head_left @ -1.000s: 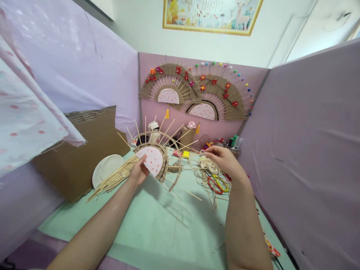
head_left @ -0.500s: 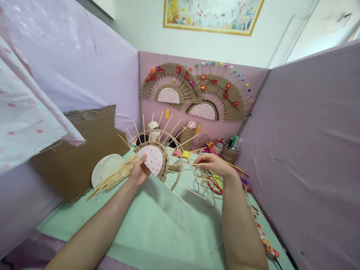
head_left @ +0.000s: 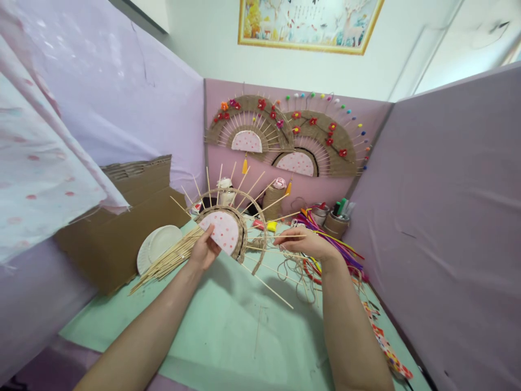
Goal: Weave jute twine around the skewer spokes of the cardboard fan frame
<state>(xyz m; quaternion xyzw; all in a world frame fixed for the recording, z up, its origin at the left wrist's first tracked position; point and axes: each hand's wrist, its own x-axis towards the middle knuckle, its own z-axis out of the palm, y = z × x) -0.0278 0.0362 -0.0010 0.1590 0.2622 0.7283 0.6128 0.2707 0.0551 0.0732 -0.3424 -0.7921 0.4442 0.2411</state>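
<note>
My left hand grips a half-round fan at its straight edge, thumb on the white centre with pink dots. The fan is raised over the table and tilted down to the right. Thin bamboo sticks radiate from its cardboard rim, crossed partway out by a brown arched band. At the fan's right side, my right hand has its fingers closed around the outer part of one bamboo stick. Loose twine lies on the table below that hand, partly hidden by it.
A bundle of bamboo sticks and paper plates lie left, before a cardboard sheet. Behind stand a twine spool and a pen holder. Colourful pipe cleaners lie right. Two finished fans hang on the back panel.
My right hand has shifted slightly left along the fan's right side. The left hand keeps its grip on the fan. The whole view has shifted slightly.
</note>
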